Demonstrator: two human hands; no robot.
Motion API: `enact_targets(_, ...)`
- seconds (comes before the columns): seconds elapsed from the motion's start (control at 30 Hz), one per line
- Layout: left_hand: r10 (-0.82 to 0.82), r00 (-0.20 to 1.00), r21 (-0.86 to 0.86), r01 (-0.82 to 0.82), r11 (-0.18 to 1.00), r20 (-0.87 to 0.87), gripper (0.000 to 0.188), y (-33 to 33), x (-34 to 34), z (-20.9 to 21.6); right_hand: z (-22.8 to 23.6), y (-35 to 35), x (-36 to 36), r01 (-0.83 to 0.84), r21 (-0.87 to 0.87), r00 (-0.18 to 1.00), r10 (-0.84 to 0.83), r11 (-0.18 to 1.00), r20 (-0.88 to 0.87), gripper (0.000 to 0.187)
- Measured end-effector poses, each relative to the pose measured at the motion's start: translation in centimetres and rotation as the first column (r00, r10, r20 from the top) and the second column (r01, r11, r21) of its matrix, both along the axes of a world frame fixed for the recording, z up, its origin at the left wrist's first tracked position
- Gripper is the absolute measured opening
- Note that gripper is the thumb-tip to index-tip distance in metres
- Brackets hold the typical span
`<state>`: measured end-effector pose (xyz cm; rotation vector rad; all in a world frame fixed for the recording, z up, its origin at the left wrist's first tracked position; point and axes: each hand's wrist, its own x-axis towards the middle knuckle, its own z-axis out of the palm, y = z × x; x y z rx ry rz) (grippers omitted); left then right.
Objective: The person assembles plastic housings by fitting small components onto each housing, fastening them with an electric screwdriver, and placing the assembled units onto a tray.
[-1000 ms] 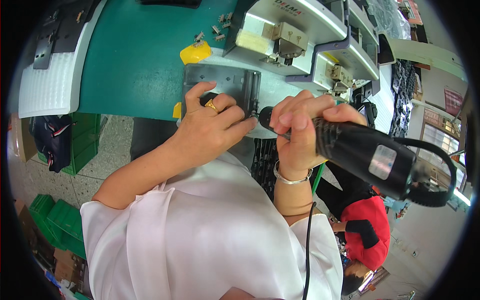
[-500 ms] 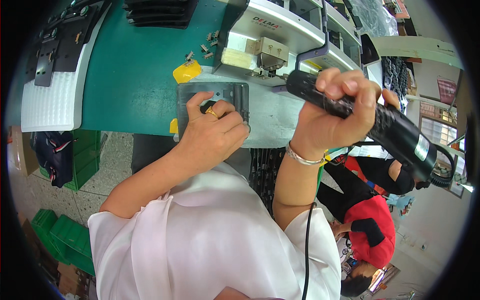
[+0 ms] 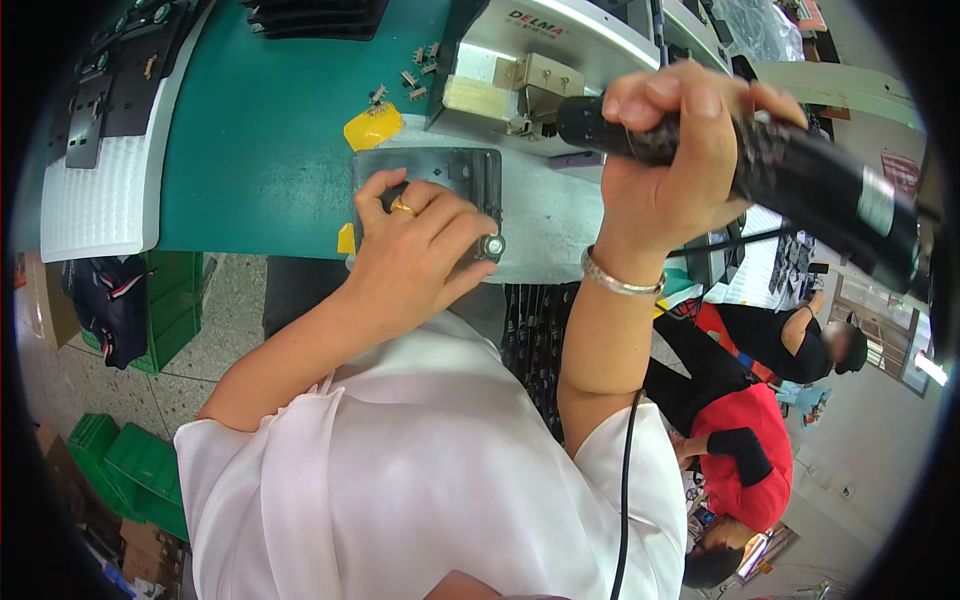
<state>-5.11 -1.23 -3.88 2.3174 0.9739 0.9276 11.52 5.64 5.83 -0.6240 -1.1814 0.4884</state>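
Note:
My right hand (image 3: pixel 680 160) is wrapped round a black electric screwdriver (image 3: pixel 800 170), lifted to the right and lying nearly level. Its front end is beside the metal bracket of a light-grey screw feeder (image 3: pixel 590 45); I cannot make out the bit. My left hand (image 3: pixel 415 255), with a gold ring, curls over a dark grey rectangular fixture (image 3: pixel 425 162) at the table's near edge. Its fingers grip a black part with a round silver end (image 3: pixel 492 246), and they hide most of it.
Several small metal switches (image 3: pixel 412 82) and a yellow tape piece (image 3: pixel 372 127) lie on the green mat (image 3: pixel 260 130). A white tray (image 3: pixel 105 205) with black plates stands left. Black trays (image 3: pixel 315 20) are stacked at the back. A cable hangs by my right arm; co-workers sit at right.
My right hand has risen, swinging the screwdriver's front end up and slightly left. My left hand has shifted a little, and the silver end of the black part now shows.

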Motion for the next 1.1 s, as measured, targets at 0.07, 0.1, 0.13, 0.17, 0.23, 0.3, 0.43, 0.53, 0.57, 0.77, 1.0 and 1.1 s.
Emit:
enact_targets(0.07,0.008,1.000,-0.037,-0.009,0.999,-0.016,0.025,0.1,0.0,0.1,0.2,0.4,0.0,-0.029,-0.013,1.000,0.030,0.999,0.009,0.040)
enact_targets(0.1,0.001,1.000,-0.049,-0.002,0.999,-0.026,0.025,0.2,0.0,0.1,0.3,0.6,0.2,-0.078,-0.042,0.995,0.080,0.996,0.051,0.036)
enact_targets(0.13,-0.006,0.999,-0.061,0.003,0.998,-0.036,0.025,0.2,0.0,0.2,0.4,0.7,0.4,-0.126,-0.072,0.987,0.132,0.989,0.091,0.034)
enact_targets(0.17,-0.006,0.999,-0.061,0.004,0.998,-0.037,0.025,0.2,0.1,0.3,0.3,0.7,0.5,-0.110,-0.062,0.984,0.117,0.992,0.134,0.034)
enact_targets(0.23,-0.017,0.999,-0.070,0.015,0.997,-0.033,0.022,0.3,0.2,0.6,0.4,0.1,0.4,-0.112,-0.071,0.993,0.114,0.991,0.035,0.037)
enact_targets(0.3,-0.024,0.999,-0.053,0.022,0.998,-0.045,0.021,0.2,0.3,0.2,0.4,-1.3,0.2,-0.118,-0.072,0.986,0.108,0.990,-0.128,0.042)
enact_targets(0.43,-0.009,0.999,0.007,0.009,1.000,-0.044,0.024,0.0,0.3,-0.1,-0.4,-5.2,1.7,-0.251,-0.112,0.961,0.233,0.962,-0.149,0.041)
enact_targets(0.53,-0.029,0.999,0.019,0.030,0.999,-0.045,0.026,0.3,-0.2,0.6,-0.9,-8.3,1.8,-0.230,-0.169,0.957,0.191,0.958,-0.220,0.039)
enact_targets(0.57,-0.032,0.998,0.013,0.033,0.999,-0.046,0.026,0.4,-0.4,0.6,-0.9,-9.0,1.6,-0.213,-0.217,0.964,0.168,0.953,-0.208,0.040)
enact_targets(0.77,-0.061,0.995,0.048,0.065,0.997,-0.083,0.027,0.5,-0.8,0.0,-2.0,-10.6,0.0,-0.115,-0.304,0.987,0.074,0.946,-0.144,0.043)
enact_targets(1.0,-0.060,0.997,0.083,0.064,0.994,-0.049,0.025,0.4,-0.6,-0.2,-3.2,-10.2,0.3,-0.187,-0.207,0.982,0.183,0.960,-0.038,0.034)
enact_targets(1.1,-0.058,0.998,0.088,0.061,0.994,-0.039,0.025,0.4,-0.6,-0.4,-2.8,-10.5,-0.6,-0.093,-0.305,0.992,0.062,0.948,-0.109,0.045)
